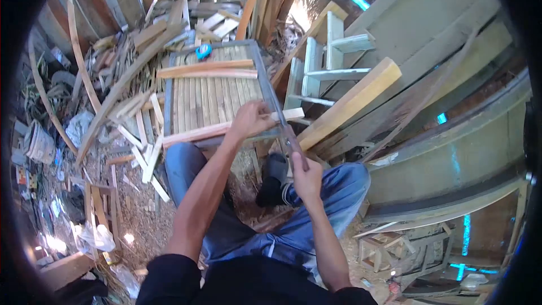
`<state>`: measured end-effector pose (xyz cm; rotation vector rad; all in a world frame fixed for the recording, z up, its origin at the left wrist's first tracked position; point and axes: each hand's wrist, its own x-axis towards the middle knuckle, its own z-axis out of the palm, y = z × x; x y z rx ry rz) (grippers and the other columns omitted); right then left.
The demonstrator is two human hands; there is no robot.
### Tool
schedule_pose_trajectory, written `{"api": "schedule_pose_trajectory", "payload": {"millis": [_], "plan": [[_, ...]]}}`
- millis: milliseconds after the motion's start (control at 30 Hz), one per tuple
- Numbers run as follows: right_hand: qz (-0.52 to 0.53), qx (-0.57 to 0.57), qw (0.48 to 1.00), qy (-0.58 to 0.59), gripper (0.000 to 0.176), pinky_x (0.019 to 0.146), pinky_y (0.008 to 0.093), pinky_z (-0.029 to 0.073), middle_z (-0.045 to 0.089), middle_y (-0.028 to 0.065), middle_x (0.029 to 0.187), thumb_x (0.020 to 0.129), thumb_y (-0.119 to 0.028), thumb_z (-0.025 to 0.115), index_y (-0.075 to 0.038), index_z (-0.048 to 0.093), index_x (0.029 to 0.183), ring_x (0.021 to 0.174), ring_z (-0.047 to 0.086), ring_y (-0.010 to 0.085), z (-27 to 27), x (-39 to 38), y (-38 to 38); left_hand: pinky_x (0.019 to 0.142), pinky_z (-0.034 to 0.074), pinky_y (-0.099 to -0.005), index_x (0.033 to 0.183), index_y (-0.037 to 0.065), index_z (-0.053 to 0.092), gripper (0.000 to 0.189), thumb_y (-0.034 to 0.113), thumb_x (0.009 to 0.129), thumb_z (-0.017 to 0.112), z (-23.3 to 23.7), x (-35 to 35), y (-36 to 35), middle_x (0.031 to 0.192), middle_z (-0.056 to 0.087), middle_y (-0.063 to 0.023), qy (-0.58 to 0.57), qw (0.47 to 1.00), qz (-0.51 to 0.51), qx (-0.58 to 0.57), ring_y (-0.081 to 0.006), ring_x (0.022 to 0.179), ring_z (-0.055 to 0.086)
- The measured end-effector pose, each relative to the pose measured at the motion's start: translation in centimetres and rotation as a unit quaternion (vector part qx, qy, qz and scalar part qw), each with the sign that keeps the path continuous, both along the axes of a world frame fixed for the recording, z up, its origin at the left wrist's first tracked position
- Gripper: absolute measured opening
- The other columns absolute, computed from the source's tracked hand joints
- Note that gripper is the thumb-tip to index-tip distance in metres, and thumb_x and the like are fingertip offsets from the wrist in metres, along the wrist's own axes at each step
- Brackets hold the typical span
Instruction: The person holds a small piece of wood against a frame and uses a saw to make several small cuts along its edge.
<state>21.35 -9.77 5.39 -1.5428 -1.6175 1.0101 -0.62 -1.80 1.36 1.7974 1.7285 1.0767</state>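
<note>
My left hand [249,120] is closed around a long pale wooden strip [197,133], which lies across the near edge of a slatted wooden panel [212,99]. The strip's light end [293,114] sticks out to the right of that hand. In my right fist [306,178] is the brown handle of a long dark bladed tool [292,138], which looks like a machete. Its blade crosses the strip near the right end and points away from me. Where the blade ends is hard to make out against the panel's dark frame.
Two more strips [209,69] and a blue tape measure [203,51] lie on the panel. Wood scraps [147,158] are heaped on the left and behind. At right are a thick timber [353,101], a pale wooden frame [333,56] and leaning boards [429,39].
</note>
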Motion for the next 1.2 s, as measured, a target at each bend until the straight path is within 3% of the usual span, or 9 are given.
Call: {"api": "schedule_pose_trajectory", "payload": {"millis": [133,233,333,400,667,867,900,967,1200], "plan": [[0.016,0.041,0.999,-0.016,0.048,0.048,0.0301,0.035,0.047,-0.0016,0.053,0.098,-0.036,0.059,-0.001,0.058,0.065,0.051,0.044,0.0081,-0.5,-1.8,0.6,0.074,0.053,-0.0387,0.084,-0.003,0.069,0.027,0.020,0.070,0.068,-1.2,-1.0,0.5,0.084,0.064,-0.0167,-0.032,0.999,0.011,-0.018,-0.0315,0.079,0.066],[-0.003,-0.027,0.998,0.063,0.049,0.050,0.0313,0.035,0.046,-0.0005,0.053,0.098,-0.036,0.059,0.001,0.056,0.066,0.052,0.042,0.0089,-2.6,-0.2,-0.2,0.076,0.052,-0.0433,0.082,-0.001,0.069,0.027,0.022,0.068,0.070,-1.0,-0.5,0.6,0.081,0.064,-0.0176,-0.038,0.999,0.003,-0.011,-0.0366,0.081,0.064],[-0.010,0.015,1.000,0.023,0.051,0.049,0.0317,0.034,0.045,-0.0003,0.052,0.098,-0.036,0.059,0.001,0.054,0.064,0.051,0.041,0.0089,-1.6,0.1,-2.1,0.073,0.053,-0.0401,0.084,-0.001,0.069,0.023,0.017,0.070,0.068,-1.0,0.0,-0.2,0.083,0.062,-0.0158,0.010,1.000,-0.001,0.018,-0.0321,0.081,0.065],[0.010,-0.008,1.000,0.007,0.049,0.051,0.0383,0.037,0.043,0.0124,0.053,0.097,-0.038,0.059,0.005,0.059,0.074,0.051,0.041,0.0158,0.5,-0.1,-2.9,0.073,0.053,-0.0401,0.083,0.000,0.069,0.022,0.016,0.069,0.068,-0.4,0.3,-0.7,0.083,0.062,-0.0157,0.038,0.998,0.000,0.053,-0.0325,0.083,0.064],[-0.040,-0.065,0.997,0.032,0.048,0.051,0.0369,0.037,0.043,0.0116,0.053,0.095,-0.037,0.061,0.006,0.061,0.074,0.051,0.039,0.0136,-2.7,1.5,-3.6,0.071,0.053,-0.0383,0.082,-0.001,0.068,0.020,0.016,0.072,0.069,-1.9,-0.3,1.2,0.081,0.066,-0.0162,-0.023,0.999,0.021,-0.009,-0.0298,0.074,0.067],[0.014,-0.048,0.999,-0.001,0.050,0.057,0.0385,0.042,0.052,0.0152,0.057,0.095,-0.041,0.060,0.007,0.065,0.080,0.055,0.050,0.0170,0.1,-0.3,0.3,0.070,0.053,-0.0388,0.077,-0.001,0.068,0.022,0.020,0.071,0.070,-1.4,-0.3,1.1,0.074,0.066,-0.0170,-0.019,0.998,0.056,-0.025,-0.0309,0.072,0.067],[0.012,-0.047,0.999,0.001,0.050,0.057,0.0385,0.042,0.052,0.0152,0.057,0.095,-0.041,0.060,0.007,0.065,0.080,0.055,0.050,0.0170,-0.3,-0.7,1.3,0.068,0.054,-0.0362,0.079,-0.001,0.068,0.020,0.018,0.072,0.071,-1.4,-0.3,1.1,0.073,0.067,-0.0162,-0.001,0.998,0.052,-0.026,-0.0279,0.070,0.068],[-0.005,0.009,1.000,0.007,0.054,0.048,0.0320,0.033,0.044,-0.0016,0.053,0.097,-0.040,0.059,0.001,0.054,0.062,0.050,0.042,0.0087,-1.7,-1.8,3.0,0.067,0.054,-0.0364,0.079,-0.001,0.068,0.020,0.018,0.072,0.071,-1.9,-0.6,1.5,0.073,0.067,-0.0162,-0.013,0.998,0.059,-0.022,-0.0279,0.069,0.068],[0.011,-0.011,0.999,0.047,0.048,0.048,0.0298,0.035,0.047,-0.0019,0.054,0.098,-0.035,0.059,0.000,0.055,0.066,0.052,0.044,0.0071,-1.8,2.7,-5.0,0.068,0.054,-0.0364,0.081,0.000,0.070,0.021,0.020,0.075,0.071,-1.4,-0.2,0.5,0.074,0.069,-0.0167,-0.045,0.998,0.044,-0.032,-0.0274,0.069,0.069]]}}
